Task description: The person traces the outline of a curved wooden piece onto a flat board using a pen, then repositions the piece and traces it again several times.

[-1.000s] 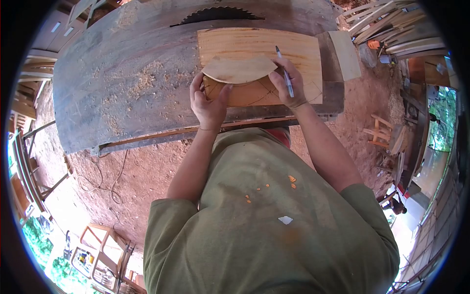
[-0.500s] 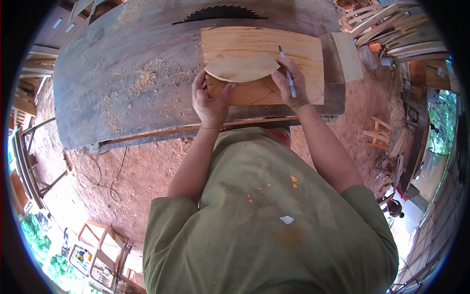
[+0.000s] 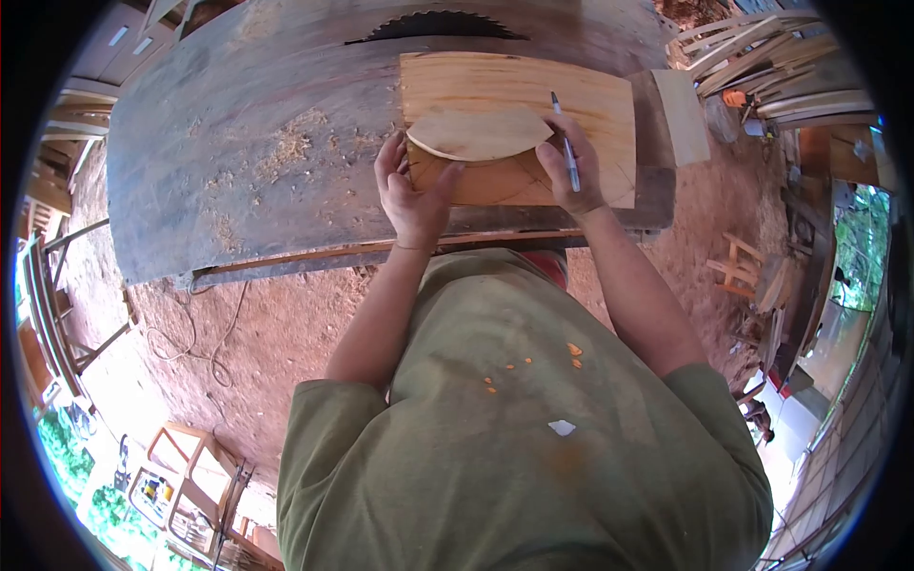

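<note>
A thin, half-moon wooden piece (image 3: 481, 132) with a curved near edge lies over a flat wooden board (image 3: 514, 76). My left hand (image 3: 416, 198) grips its left end, fingers at the outer side and thumb by the curved edge. At the right tip is my right hand (image 3: 583, 169), closed around a slim pen (image 3: 568, 152) that points away from me. Pencil-like lines show on the board below the curve. Its surface under the half-moon piece is hidden.
A toothed circular saw blade (image 3: 438, 26) rises through the worktable (image 3: 190, 190) beyond the board. Sawdust (image 3: 290, 143) is scattered to the left. A pale offcut (image 3: 681, 114) sits at the table's right end. Curved wooden strips (image 3: 762, 57) are piled at the far right.
The view has shifted slightly, so the table and board appear a little further right. Both hands keep nearly the same hold on the half-moon piece and the pen.
</note>
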Tool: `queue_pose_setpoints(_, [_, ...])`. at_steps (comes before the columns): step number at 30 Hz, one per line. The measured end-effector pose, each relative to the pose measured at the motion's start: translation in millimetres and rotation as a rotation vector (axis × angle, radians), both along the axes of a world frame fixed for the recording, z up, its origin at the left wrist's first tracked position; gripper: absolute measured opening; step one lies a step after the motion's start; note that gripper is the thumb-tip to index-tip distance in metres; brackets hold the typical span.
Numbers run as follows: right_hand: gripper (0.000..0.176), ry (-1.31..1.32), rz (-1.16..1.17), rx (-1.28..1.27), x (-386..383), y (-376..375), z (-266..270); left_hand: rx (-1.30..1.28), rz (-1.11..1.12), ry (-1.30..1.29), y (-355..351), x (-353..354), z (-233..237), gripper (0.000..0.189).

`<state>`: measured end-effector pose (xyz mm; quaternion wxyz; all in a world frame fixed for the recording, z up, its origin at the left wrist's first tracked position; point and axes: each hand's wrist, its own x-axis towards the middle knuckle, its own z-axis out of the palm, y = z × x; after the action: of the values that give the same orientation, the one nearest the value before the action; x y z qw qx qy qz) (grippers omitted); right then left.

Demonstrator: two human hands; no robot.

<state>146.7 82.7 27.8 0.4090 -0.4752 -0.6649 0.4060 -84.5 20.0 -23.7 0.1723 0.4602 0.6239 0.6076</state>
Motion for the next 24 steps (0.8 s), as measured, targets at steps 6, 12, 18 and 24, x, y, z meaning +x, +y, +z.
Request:
queue_pose_setpoints(6, [0.042,-0.019,0.002,0.099,-2,3,-2,-0.042,-0.023,-0.046,-2,-1,-1,0.074])
queue_pose_setpoints(12, [0.043,-0.036,0.025,0.077,2,3,-5,-0.098,-0.035,-0.112,-4,1,0,0.074])
queue_pose_setpoints(18, [0.049,-0.108,0.083,0.170,4,0,-9,-0.082,-0.008,-0.015,-6,-1,1,0.088])
queue_pose_setpoints(24, [0.054,-0.084,0.143,0.066,-8,2,-4,-0.114,-0.008,0.035,-7,-4,7,0.091])
